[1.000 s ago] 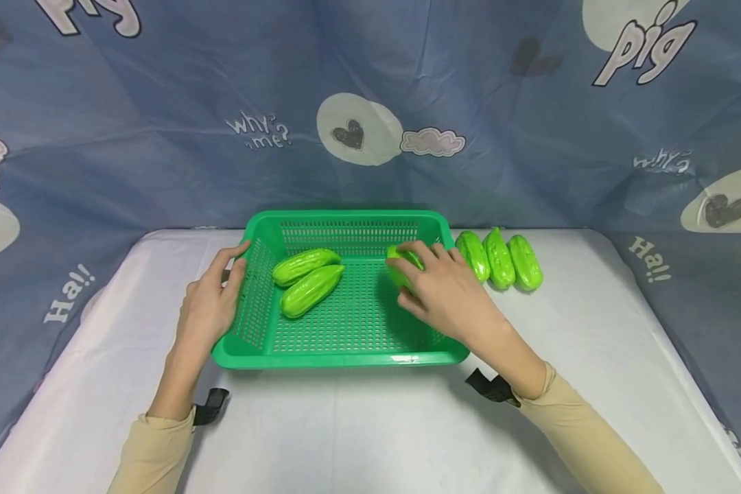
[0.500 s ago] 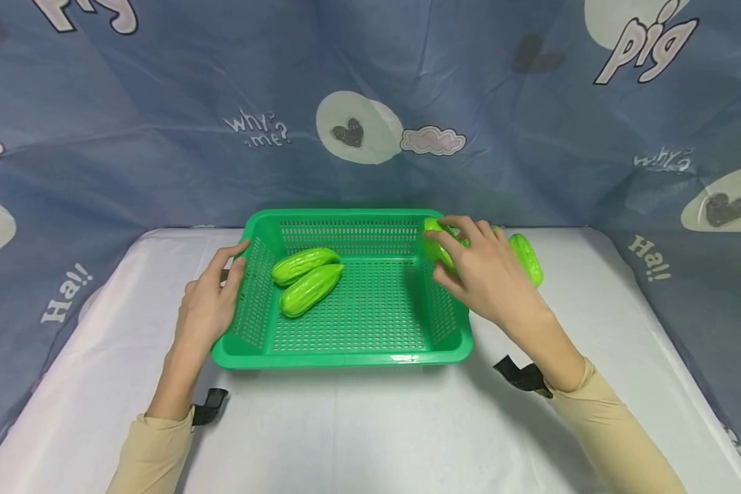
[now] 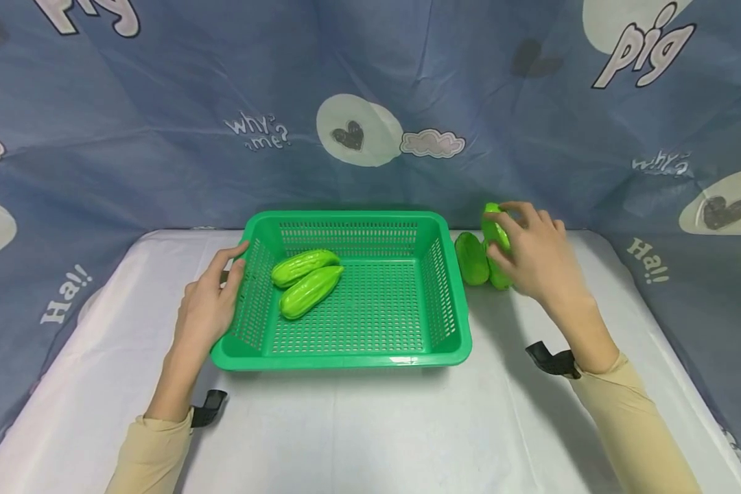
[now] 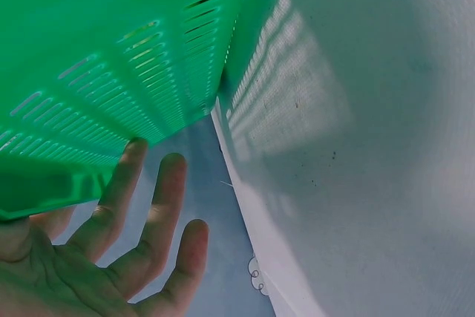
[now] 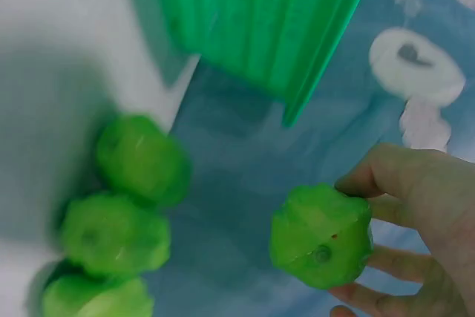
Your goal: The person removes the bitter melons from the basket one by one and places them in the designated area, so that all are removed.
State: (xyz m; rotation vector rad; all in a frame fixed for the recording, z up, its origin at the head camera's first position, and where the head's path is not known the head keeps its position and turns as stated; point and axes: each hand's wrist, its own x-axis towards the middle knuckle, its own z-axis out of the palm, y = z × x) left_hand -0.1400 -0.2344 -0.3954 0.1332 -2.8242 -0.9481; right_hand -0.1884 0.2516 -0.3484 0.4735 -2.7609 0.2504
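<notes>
At the left end of the green basket, my left hand holds the rim between thumb and index finger. In the left wrist view, the other fingers lie along the slotted outer wall or stand off it. My right hand grips a green bitter melon to the right of the basket, thumb on one side and fingers on the other. The right wrist view shows this melon end-on, apart from a row of three others. Of that row, a left melon shows beside the basket; my hand partly hides the rest.
Two bitter melons lie side by side in the left half of the basket. A white cloth covers the table. A blue printed curtain rises right behind the basket and the melon row.
My right hand has carried the melon from inside the basket, over its right wall, to above the row outside. My left hand and the basket have stayed put.
</notes>
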